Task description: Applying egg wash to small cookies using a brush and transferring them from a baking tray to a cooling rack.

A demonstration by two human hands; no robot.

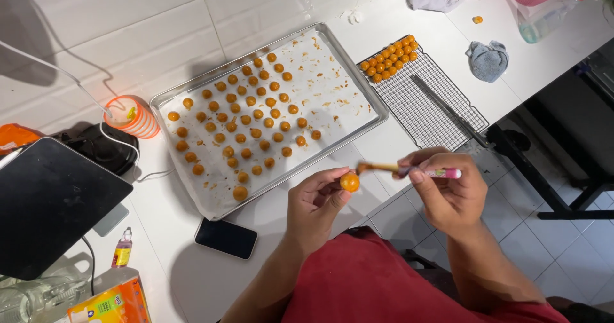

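One small orange ball (349, 182) sits pinched in the left hand (314, 204) fingertips, low in the middle. The right hand (448, 192) grips a brush (409, 169) touching it. Above lies a baking tray (364, 83) of balls. An orange box (112, 304) sits bottom left on the white table (185, 259).

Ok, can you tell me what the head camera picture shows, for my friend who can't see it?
A person's left hand holds a small orange ball while the right hand touches it with a small brush. Behind them on the white table, a metal tray holds many more balls, and a wire rack holds a few.
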